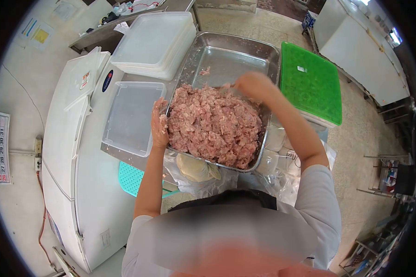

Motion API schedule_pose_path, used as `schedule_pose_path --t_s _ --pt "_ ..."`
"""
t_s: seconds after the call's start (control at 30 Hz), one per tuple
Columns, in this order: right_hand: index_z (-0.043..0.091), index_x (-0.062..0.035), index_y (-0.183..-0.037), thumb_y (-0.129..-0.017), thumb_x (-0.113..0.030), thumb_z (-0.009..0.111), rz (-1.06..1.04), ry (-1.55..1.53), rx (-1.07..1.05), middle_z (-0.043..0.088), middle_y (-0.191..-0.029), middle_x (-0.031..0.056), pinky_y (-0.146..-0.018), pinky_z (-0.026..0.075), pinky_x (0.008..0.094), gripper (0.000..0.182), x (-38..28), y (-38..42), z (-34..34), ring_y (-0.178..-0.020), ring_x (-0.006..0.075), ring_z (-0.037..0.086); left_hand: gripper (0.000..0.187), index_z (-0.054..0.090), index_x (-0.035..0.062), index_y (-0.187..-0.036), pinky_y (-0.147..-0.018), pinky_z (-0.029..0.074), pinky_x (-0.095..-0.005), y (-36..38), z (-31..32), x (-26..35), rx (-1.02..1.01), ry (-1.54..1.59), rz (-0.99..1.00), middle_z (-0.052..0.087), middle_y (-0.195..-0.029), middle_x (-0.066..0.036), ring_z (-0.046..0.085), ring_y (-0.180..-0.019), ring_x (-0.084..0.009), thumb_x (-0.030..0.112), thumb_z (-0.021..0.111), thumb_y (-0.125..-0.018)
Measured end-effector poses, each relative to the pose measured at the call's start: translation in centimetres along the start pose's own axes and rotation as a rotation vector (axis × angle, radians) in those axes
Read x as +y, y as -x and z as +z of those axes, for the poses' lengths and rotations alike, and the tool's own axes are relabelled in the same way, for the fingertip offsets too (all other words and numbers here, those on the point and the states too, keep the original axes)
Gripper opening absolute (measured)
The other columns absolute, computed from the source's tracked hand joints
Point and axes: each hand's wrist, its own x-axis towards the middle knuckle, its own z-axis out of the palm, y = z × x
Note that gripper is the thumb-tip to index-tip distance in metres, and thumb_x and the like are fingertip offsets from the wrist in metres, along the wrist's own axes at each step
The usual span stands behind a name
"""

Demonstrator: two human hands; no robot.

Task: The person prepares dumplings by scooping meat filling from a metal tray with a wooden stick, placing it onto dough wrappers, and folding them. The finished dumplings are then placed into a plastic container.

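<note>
A large mound of pinkish ground meat fills the near part of a deep metal tray. My left hand is at the tray's left rim, fingers extended and smeared with bits of meat. Over the far right side of the mound, my right hand is closed and blurred by motion. What it grips is too blurred to make out. A small scrap of meat lies on the bare far part of the tray.
Stacked translucent lids and a clear plastic container are left of the tray. A green lid lies to the right. Plastic bags and a turquoise perforated basket are nearer me. White freezers stand at left.
</note>
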Motion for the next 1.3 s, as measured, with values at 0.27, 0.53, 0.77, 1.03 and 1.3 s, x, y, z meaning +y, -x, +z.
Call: schedule_pose_path --t_s 0.27,0.53,0.77,1.03,1.3 --pt "0.071 -0.0049 -0.079 -0.08 -0.013 0.059 0.141 -0.19 -0.197 0.069 -0.084 0.0178 -0.068 0.054 0.0446 0.015 -1.5 -3.8 3.7 -0.078 0.0349 0.068 0.081 0.041 -0.002 -0.137 -0.101 0.037 -0.0413 0.0 -0.2 0.1 -0.013 -0.011 -0.028 0.051 -0.126 -0.02 0.051 -0.115 -0.0308 0.065 0.031 -0.092" --pt "0.071 -0.0082 -0.076 -0.076 -0.011 0.062 -0.072 0.236 0.068 0.069 -0.076 0.0114 -0.06 0.054 0.0383 0.01 -6.2 -7.8 -5.1 -0.075 0.0261 0.069 0.077 0.04 0.0007 -0.138 -0.101 0.038 -0.0405 0.0 -0.3 -0.3 -0.031 -0.03 0.007 0.053 -0.123 -0.016 0.051 -0.115 -0.027 0.063 0.032 -0.093" --pt "0.069 -0.0062 -0.07 -0.073 -0.01 0.063 -0.255 0.322 -0.021 0.068 -0.076 0.0114 -0.055 0.054 0.0376 0.009 -9.5 -3.3 -4.3 -0.068 0.0262 0.068 0.076 0.041 0.0018 -0.138 -0.102 0.035 -0.0404 -0.3 -0.5 0.3 -0.032 -0.031 0.002 0.055 -0.125 -0.016 0.051 -0.115 -0.0317 0.062 0.031 -0.093" --pt "0.07 -0.0036 -0.07 -0.077 -0.012 0.061 -0.24 0.307 0.124 0.068 -0.071 0.0135 -0.056 0.054 0.0395 0.014 -9.0 -7.1 -3.4 -0.069 0.0296 0.068 0.072 0.04 0.0022 -0.14 -0.106 0.03 -0.044 -0.5 -0.3 -0.2 -0.095 -0.129 0.086 0.056 -0.127 -0.018 0.048 -0.121 -0.036 0.057 0.031 -0.094" --pt "0.069 -0.0048 -0.067 -0.076 -0.012 0.061 -0.028 0.338 -0.069 0.066 -0.067 0.0139 -0.056 0.054 0.038 0.014 -7.6 -5.6 -8.2 -0.068 0.029 0.068 0.075 0.038 0.0014 -0.14 -0.109 0.026 -0.0458 -0.4 -0.6 0.1 -0.127 -0.093 0.078 0.052 -0.133 -0.019 0.044 -0.125 -0.0392 0.059 0.028 -0.094"
